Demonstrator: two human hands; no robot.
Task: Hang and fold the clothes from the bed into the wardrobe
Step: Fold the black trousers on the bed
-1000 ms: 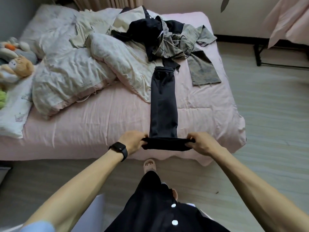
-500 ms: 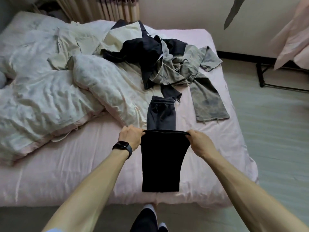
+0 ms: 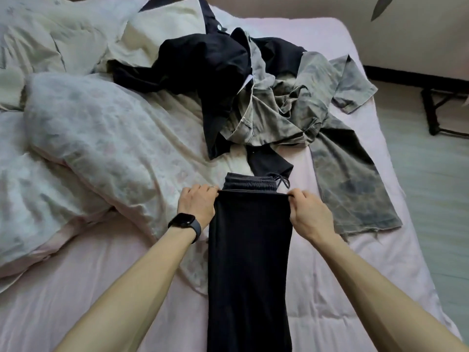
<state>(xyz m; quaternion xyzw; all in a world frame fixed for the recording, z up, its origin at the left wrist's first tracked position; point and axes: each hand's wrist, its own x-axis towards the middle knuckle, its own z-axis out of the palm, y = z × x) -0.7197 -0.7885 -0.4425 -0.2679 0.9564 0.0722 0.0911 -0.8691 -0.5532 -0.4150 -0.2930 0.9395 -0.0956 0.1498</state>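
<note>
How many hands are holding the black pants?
2. The left hand, with a watch on its wrist, pinches the left end of the black pants' folded-over edge. The right hand pinches the right end. No other hands show.

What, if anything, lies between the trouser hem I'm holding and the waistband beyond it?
Nothing visible: the left hand and right hand hold the hem right beside the uncovered waistband.
</note>
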